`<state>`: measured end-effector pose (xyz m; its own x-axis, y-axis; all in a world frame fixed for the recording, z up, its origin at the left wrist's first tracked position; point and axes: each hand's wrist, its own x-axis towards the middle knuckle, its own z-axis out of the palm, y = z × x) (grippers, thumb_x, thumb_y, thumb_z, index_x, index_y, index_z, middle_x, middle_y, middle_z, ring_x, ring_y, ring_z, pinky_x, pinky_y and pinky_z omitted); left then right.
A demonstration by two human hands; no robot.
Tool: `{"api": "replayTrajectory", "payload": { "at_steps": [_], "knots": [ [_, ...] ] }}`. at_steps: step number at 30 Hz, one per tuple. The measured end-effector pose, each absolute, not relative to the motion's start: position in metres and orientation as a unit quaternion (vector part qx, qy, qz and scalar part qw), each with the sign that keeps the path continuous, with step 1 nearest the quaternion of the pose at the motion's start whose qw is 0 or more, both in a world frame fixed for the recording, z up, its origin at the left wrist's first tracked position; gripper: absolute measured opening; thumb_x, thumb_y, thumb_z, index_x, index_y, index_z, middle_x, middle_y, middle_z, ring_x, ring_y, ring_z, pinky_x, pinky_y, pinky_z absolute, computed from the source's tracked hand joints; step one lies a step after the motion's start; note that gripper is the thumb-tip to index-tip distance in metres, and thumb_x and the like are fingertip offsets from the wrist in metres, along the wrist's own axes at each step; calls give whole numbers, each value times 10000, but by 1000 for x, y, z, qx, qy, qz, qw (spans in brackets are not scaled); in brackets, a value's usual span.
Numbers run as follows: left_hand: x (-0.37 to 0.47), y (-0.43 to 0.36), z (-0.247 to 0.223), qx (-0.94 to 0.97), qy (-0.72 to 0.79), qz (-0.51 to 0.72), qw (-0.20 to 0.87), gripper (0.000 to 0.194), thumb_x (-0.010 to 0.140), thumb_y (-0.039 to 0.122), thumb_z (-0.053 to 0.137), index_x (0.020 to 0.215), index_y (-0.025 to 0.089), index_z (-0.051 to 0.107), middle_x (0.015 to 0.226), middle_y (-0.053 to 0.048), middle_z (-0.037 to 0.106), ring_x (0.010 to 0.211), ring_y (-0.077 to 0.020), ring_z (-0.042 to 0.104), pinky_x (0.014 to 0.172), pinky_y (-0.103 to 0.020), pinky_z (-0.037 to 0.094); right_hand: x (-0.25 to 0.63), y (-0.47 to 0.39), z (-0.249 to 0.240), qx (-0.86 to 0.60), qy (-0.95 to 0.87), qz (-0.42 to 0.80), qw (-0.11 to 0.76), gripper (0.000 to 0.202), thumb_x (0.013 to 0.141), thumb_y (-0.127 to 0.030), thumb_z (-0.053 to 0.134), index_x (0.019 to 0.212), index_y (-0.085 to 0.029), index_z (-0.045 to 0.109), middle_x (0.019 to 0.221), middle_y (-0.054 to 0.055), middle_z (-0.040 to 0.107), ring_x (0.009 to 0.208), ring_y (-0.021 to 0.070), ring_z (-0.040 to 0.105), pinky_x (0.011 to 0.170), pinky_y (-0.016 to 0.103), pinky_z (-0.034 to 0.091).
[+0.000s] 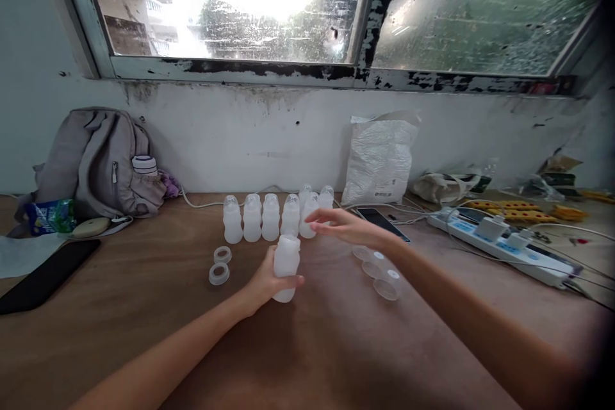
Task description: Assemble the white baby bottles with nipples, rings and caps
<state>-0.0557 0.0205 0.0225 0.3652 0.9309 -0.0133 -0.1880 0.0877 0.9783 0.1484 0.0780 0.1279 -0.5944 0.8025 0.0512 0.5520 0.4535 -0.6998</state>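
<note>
My left hand (269, 285) is wrapped round a frosted white baby bottle (286, 261), held upright over the table's middle. Just above and to the right of its top hovers my right hand (337, 224), fingers stretched out and apart, with nothing visible in them. Behind stands a row of several similar bottles with clear domed caps, among them a capped bottle (252, 219); my right fingers partly cover those at the right. Two translucent rings, a front ring (220, 274) and a back ring (222, 255), lie left of my left hand. Several clear round pieces (385, 289) rest under my right forearm.
A grey backpack (100, 160) leans on the wall at left, with a black phone-like slab (48, 275) before it. At the back right stand a white plastic bag (379, 160) and a dark phone (384, 224). A white power strip (500, 246) with cables lies at right.
</note>
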Motion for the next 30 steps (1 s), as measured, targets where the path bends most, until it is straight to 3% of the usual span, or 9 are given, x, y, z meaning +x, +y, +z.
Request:
{"api": "replayTrajectory", "payload": {
  "at_steps": [3,7,10,13,17,20,26,30],
  "knots": [
    [-59,21,22,533,359,423,638,473,666,261,678,1047,191,405,946,-26,491,862,-174,488,728,-282,371,196,98,121,-561,-805,156,110,388,680,-405,632,999,-185,609,1045,110,583,982,276,534,800,359,420],
    [-56,20,23,546,359,421,629,357,692,274,637,980,181,448,891,-11,491,827,-162,475,712,-269,361,226,108,95,-612,-775,123,101,248,556,-186,710,795,-152,653,803,105,637,821,301,595,715,380,453],
    [-53,18,26,576,349,426,604,333,693,275,643,978,165,509,908,-19,513,841,-162,469,715,-252,353,220,103,83,-613,-769,104,151,159,658,-189,641,817,-171,637,836,92,652,817,256,606,732,355,463],
    [-54,16,26,569,345,458,590,381,708,277,637,1050,179,500,978,-34,530,904,-178,478,744,-253,362,204,93,84,-566,-762,111,295,224,814,-317,503,977,-178,569,998,93,625,898,205,592,790,322,463],
    [-57,18,26,532,368,496,579,419,712,296,639,1068,190,444,948,-38,550,865,-177,506,690,-246,388,183,76,92,-421,-721,224,503,291,791,-430,538,921,-173,581,886,66,638,808,192,604,709,307,492],
    [-58,19,28,542,371,490,574,383,709,298,643,1031,182,469,929,-35,563,827,-163,509,667,-232,389,172,67,96,-381,-721,275,510,269,780,-409,567,911,-176,599,866,52,632,791,181,591,691,294,479],
    [-56,12,32,578,383,480,538,312,713,300,639,985,171,557,935,-29,566,841,-157,499,705,-219,384,157,50,91,-364,-747,336,444,222,824,-371,517,891,-178,603,815,31,607,752,157,556,652,262,449],
    [-54,8,31,562,392,497,532,302,699,314,643,956,185,551,909,-16,551,802,-149,501,662,-209,393,155,37,80,-386,-722,345,459,207,841,-369,486,864,-186,578,799,21,577,714,146,524,614,248,436]
  ]
}}
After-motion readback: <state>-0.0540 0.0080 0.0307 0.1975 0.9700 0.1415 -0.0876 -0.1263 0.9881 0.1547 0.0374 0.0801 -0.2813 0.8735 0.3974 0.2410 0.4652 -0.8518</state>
